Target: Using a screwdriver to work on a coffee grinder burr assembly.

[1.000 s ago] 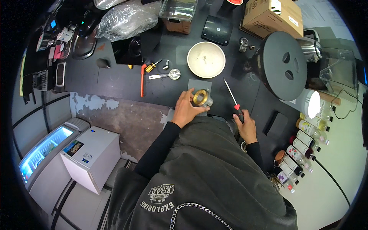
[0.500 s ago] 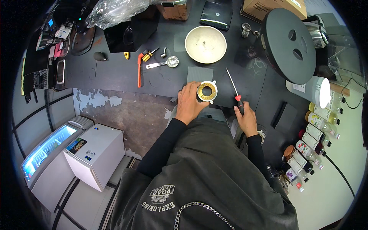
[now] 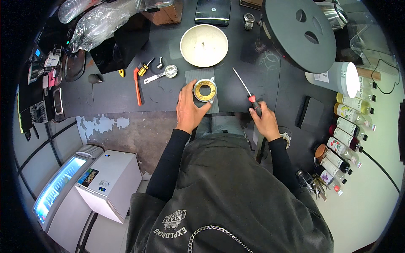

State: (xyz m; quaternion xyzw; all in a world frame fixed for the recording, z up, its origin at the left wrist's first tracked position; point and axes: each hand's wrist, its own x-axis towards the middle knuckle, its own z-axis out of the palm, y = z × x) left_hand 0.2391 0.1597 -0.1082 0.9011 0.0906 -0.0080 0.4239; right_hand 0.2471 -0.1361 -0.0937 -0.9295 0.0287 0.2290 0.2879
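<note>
My left hand (image 3: 188,109) curls around a round metal carrier with small side tabs, its thumb and fingers on the rim. Set in the carrier is a gold-coloured ring burr (image 3: 213,90) with small screws and a hole through its middle. They are over a grey ribbed mat (image 3: 192,76) at the table's near edge. To the right, my right hand (image 3: 266,121) grips the handle of a red-and-black screwdriver (image 3: 252,98) close to the table. Its long thin shaft points away to the upper left, with the tip apart from the burr.
A cream bowl (image 3: 204,45) stands beyond the mat. Left of it lie a measuring scoop (image 3: 170,71), a yellow-handled screwdriver (image 3: 144,69) and an orange-handled tool (image 3: 137,86). A large dark round-lidded container (image 3: 295,36) and several bottles (image 3: 349,114) occupy the right.
My left hand has carried the burr and carrier forward from near my body to over the grey mat. The right hand stays at the screwdriver's handle. The whole view has shifted.
</note>
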